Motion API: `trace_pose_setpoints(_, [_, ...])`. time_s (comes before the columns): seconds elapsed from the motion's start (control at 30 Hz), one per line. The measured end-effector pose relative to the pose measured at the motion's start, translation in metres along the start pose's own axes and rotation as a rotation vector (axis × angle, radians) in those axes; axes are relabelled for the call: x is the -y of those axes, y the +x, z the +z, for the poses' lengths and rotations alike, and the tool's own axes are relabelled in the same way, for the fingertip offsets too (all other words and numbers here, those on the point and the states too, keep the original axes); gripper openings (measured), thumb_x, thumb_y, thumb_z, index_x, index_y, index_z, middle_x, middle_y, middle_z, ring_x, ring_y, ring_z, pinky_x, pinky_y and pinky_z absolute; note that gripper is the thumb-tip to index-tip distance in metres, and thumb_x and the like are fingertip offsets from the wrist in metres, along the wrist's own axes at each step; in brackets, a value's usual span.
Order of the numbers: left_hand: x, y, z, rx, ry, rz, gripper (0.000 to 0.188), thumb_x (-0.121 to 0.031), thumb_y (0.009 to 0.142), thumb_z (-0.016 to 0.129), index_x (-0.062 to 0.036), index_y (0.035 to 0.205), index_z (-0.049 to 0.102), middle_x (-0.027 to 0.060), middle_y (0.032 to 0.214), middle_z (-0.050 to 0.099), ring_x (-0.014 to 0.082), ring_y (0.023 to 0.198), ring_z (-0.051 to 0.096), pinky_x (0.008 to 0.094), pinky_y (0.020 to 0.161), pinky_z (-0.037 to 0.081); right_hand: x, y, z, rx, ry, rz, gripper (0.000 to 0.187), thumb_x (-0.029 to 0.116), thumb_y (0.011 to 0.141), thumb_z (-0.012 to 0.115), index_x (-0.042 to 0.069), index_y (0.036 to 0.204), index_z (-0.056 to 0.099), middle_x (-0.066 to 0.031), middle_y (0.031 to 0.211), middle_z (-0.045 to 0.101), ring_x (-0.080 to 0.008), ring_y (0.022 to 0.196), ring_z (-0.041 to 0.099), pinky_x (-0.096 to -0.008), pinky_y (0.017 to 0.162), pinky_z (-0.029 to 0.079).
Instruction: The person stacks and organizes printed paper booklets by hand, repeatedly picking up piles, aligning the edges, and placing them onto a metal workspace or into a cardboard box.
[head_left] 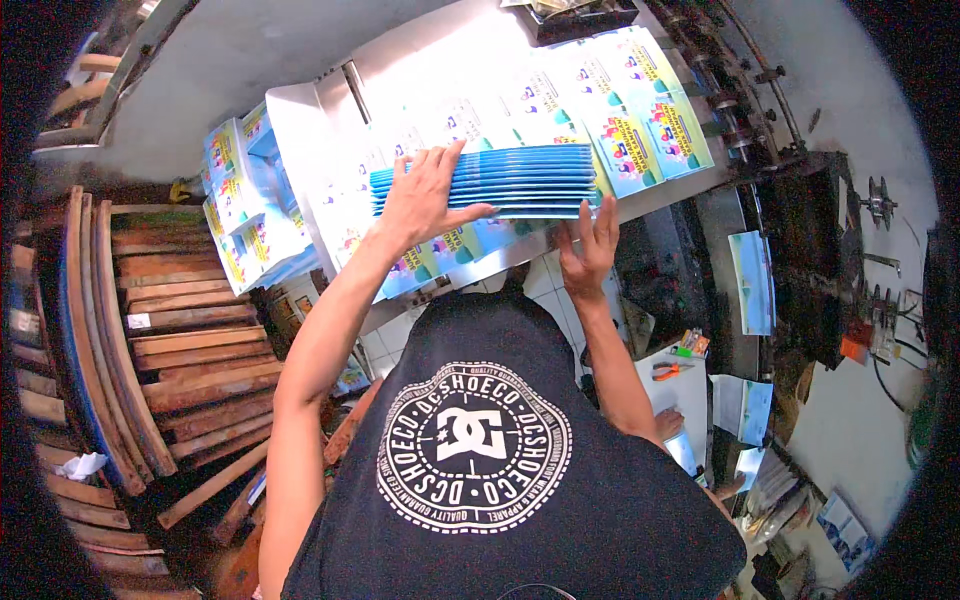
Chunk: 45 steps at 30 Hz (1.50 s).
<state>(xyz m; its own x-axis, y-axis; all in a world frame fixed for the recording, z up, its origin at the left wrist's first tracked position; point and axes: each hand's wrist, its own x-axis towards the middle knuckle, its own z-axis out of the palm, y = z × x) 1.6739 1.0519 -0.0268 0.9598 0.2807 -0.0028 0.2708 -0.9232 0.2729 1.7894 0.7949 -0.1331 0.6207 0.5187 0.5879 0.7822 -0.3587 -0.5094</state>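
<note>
Centrally: pale counter (660,200), upper middle of frame. Upon it, row of blue folded sheets (530,180), mid-frame, long axis left to right. Left hand (418,200), grip splayed across the row's left part. Right hand (588,262), nearest its right end, fingers parted, contact unclear.

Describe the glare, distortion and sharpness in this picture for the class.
In the head view, glare bleaches the upper middle of the white tabletop; also there, the long wooden boards bow near the left rim, black fills the corners, and the blue stack's edges look fairly sharp.
</note>
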Motion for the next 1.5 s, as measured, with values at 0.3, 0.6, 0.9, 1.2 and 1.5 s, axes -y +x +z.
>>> trace_pose_setpoints(0.3, [0.022,-0.001,-0.004,0.084,0.124,0.077,0.081,-0.037,0.076,0.078,-0.006,0.14,0.04,0.015,0.114,0.061,0.0328,0.105,0.06,0.0474,0.09,0.046,0.019,-0.014,-0.014,0.064,0.098,0.162,0.043,0.01,0.08,0.072,0.006,0.121,0.064,-0.0164,0.129,0.06,-0.0366,0.121,0.055,-0.0475,0.101,0.042])
trace_pose_setpoints(0.6, [0.029,-0.036,-0.099,0.012,-0.139,-0.176,0.031,-0.03,0.08,0.077,-0.0078,0.098,0.065,0.0104,0.101,0.066,0.0313,0.094,0.067,0.0443,0.079,0.053,0.03,0.091,-0.084,0.566,0.599,0.189,0.035,-0.015,0.065,0.066,0.002,0.095,0.071,-0.0118,0.101,0.074,-0.0212,0.097,0.07,-0.0324,0.089,0.054])
trace_pose_setpoints(0.9, [0.105,-0.254,-0.28,-0.834,-0.375,-0.951,0.041,-0.018,0.089,0.073,0.0046,0.121,0.061,0.0131,0.109,0.069,0.0197,0.096,0.064,0.0348,0.089,0.049,0.065,0.357,0.023,0.641,0.738,0.213,0.026,0.023,0.092,0.069,0.002,0.106,0.061,-0.0028,0.085,0.067,-0.0062,0.067,0.057,-0.0225,0.057,0.046])
trace_pose_setpoints(1.2, [0.142,-0.495,-0.165,-0.706,-0.305,-1.41,0.026,-0.011,0.088,0.07,0.0046,0.107,0.064,0.0126,0.097,0.07,0.0185,0.088,0.064,0.0352,0.083,0.05,0.042,0.428,0.34,0.814,-0.412,0.064,0.079,0.042,0.075,0.081,-0.008,0.127,0.05,-0.0239,0.106,0.064,-0.0276,0.098,0.067,-0.042,0.076,0.056])
trace_pose_setpoints(1.5, [0.141,-0.545,-0.073,-0.796,-0.652,-1.64,0.03,-0.015,0.089,0.071,0.0058,0.11,0.066,0.0112,0.097,0.071,0.016,0.087,0.065,0.0325,0.082,0.051,0.313,0.266,0.361,1.341,0.274,-0.503,0.104,0.063,0.061,0.084,0.0,0.136,0.049,-0.0243,0.135,0.053,-0.0386,0.113,0.061,-0.0462,0.097,0.049])
